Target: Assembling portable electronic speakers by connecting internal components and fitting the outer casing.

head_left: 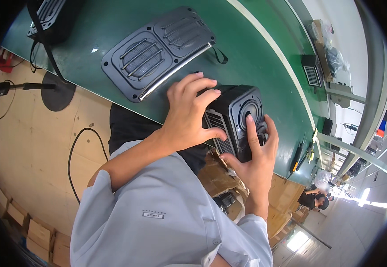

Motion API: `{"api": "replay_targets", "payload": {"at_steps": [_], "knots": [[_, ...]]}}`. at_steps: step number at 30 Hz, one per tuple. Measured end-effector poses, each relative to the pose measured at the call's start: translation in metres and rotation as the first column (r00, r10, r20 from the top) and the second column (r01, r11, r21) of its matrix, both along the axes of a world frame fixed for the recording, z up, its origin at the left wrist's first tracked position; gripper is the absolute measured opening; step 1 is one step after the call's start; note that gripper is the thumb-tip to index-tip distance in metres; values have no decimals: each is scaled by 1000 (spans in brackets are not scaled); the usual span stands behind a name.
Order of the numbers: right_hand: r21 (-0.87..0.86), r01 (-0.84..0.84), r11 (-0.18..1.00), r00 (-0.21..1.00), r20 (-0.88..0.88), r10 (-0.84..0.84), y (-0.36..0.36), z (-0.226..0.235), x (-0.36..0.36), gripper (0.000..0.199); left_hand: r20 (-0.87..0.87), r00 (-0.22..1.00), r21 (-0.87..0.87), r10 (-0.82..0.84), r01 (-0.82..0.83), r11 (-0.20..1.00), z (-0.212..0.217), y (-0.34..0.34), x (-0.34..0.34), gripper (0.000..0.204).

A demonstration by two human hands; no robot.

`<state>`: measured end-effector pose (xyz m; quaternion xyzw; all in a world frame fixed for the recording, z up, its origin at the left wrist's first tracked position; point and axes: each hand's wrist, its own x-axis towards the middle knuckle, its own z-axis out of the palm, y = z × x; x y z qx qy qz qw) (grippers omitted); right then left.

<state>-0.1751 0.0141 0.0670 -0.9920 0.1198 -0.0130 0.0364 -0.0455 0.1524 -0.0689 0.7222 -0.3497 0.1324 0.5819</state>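
Note:
Both hands are at a black portable speaker (246, 104) with a round cone in its face and a gridded, solar-like panel (220, 123) on its side. My left hand (189, 109) is curled at its left, thumb against the gridded panel and fingertips at the upper edge. My right hand (258, 158) grips the other side, thumb on the round cone and fingers round the far edge. Beyond my left hand lies a dark radio speaker (158, 49) with two barred grilles, a silver telescopic antenna (175, 71) and a short wrist strap (221, 56).
Another black speaker unit (51, 15) stands at the far left of the green table (247, 53). A similar gridded unit (311, 71) sits across a white strip. Screwdriver-like tools (298, 155) lie at the right. Cardboard (220, 175) is below the table edge; a person (316, 199) is in the background.

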Motion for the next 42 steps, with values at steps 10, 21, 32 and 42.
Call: {"api": "replay_targets", "payload": {"at_steps": [10, 21, 32, 42], "knots": [[-31, 31, 999, 999, -26, -32, 1, 5, 2, 104, -89, 994, 37, -60, 63, 997, 4, -2, 2, 105], [-10, -27, 1000, 999, -33, 27, -6, 8, 5, 103, -186, 968, 91, -170, 189, 978, 12, 1, 9, 95], [17, -24, 1000, 998, -56, 25, -11, 11, 7, 101, -212, 959, 93, -187, 210, 973, 11, -3, 11, 97], [2, -11, 1000, 997, 73, 11, -15, -13, -7, 98, -225, 963, 73, -150, 171, 983, 12, -5, 6, 92]]}}
